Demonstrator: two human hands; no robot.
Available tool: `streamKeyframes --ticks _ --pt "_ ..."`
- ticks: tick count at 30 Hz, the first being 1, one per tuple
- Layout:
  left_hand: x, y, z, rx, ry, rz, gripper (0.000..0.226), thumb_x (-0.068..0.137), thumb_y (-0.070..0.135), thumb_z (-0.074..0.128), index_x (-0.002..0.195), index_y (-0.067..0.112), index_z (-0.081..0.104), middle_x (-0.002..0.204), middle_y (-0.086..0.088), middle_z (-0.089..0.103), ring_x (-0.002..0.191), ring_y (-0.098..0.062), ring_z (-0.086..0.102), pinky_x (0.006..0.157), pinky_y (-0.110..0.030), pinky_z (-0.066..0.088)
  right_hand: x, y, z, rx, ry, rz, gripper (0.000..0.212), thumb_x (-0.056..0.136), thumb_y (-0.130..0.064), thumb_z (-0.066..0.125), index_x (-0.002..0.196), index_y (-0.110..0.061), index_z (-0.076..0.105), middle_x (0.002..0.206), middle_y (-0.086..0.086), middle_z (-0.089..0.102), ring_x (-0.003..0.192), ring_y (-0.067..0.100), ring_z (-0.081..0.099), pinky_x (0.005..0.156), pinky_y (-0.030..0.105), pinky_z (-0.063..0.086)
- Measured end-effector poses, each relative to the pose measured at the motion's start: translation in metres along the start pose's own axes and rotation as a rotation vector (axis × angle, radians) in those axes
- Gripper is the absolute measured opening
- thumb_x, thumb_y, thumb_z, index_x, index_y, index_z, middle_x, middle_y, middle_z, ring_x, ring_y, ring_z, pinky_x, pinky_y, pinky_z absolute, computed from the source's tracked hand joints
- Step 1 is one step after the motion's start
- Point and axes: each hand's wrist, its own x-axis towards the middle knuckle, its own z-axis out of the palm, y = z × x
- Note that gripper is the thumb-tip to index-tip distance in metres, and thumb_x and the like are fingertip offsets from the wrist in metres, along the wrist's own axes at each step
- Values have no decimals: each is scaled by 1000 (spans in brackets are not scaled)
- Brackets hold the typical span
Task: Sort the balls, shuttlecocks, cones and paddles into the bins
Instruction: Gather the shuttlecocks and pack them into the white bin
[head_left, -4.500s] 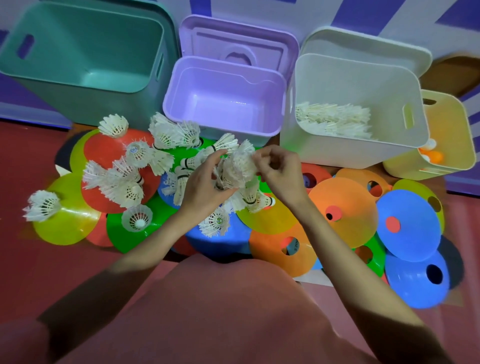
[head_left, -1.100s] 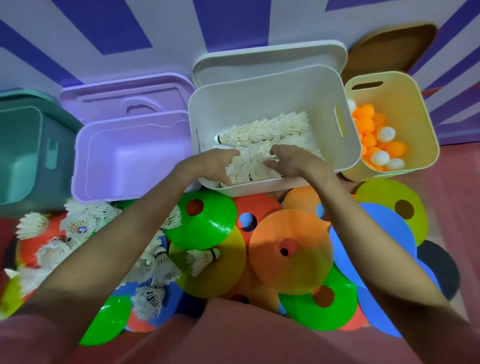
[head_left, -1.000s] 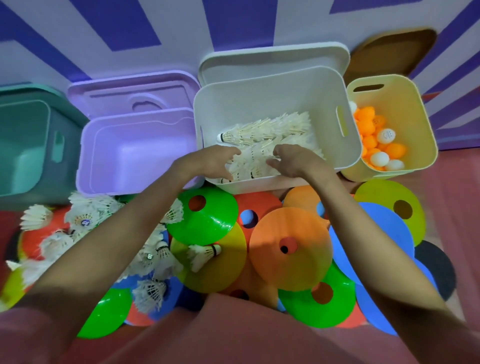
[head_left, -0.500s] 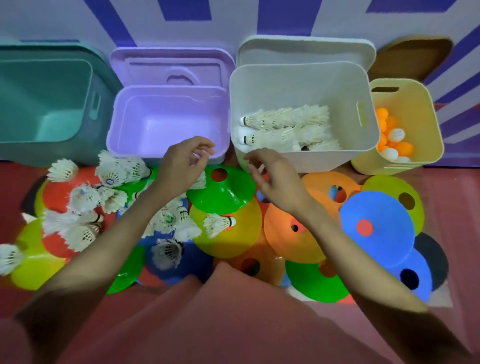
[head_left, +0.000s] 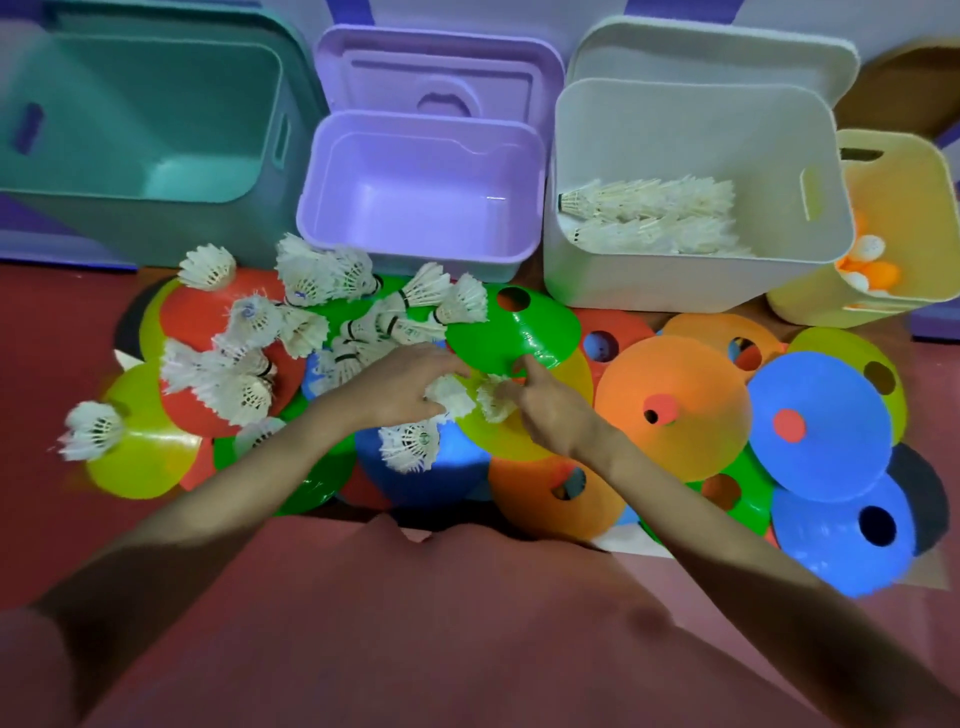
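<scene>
Several white shuttlecocks (head_left: 249, 358) lie loose on flat coloured disc cones (head_left: 670, 405) spread over the red floor. My left hand (head_left: 397, 387) curls its fingers round one shuttlecock (head_left: 451, 399) over a yellow cone. My right hand (head_left: 548, 408) pinches a second shuttlecock (head_left: 496, 402) right beside it, index finger stretched toward a green cone (head_left: 514, 332). Another shuttlecock (head_left: 410, 444) lies just below my left hand. The white bin (head_left: 691, 280) holds rows of shuttlecocks (head_left: 654, 215).
A teal bin (head_left: 130, 218) stands at the far left, a purple bin (head_left: 415, 249) beside it with its lid behind. A yellow bin (head_left: 904, 187) at the right holds orange and white balls (head_left: 872, 265). Blue cones (head_left: 821, 426) overlap at the right.
Both hands came back from the white bin, leaving shuttlecocks there, and dropped to the pile. Each now holds a shuttlecock over the yellow cone. The view tilted down and left.
</scene>
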Motion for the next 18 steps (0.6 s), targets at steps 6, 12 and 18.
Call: streamKeyframes --ticks 6,12,18 --pt "20 -1 -2 267 -224 72 55 84 14 66 136 20 48 134 0 53 126 -18 43 101 -33 28 -8 4 -3 -2 104 29 11 89 -8 53 95 -4 62 127 16 45 112 34 50 74 42 50" --pt "29 3 0 513 -82 108 37 86 43 59 111 16 65 102 -3 66 104 -23 53 91 -37 38 -26 8 -3 71 261 91 7 88 -11 61 92 -6 62 117 12 51 103 32 54 64 40 50" --pt "29 6 3 425 124 73 38 82 13 52 49 17 35 46 0 30 52 -24 40 61 -33 38 -44 -3 -11 284 565 129 7 90 -12 62 92 -8 56 109 7 51 86 25 56 59 38 47"
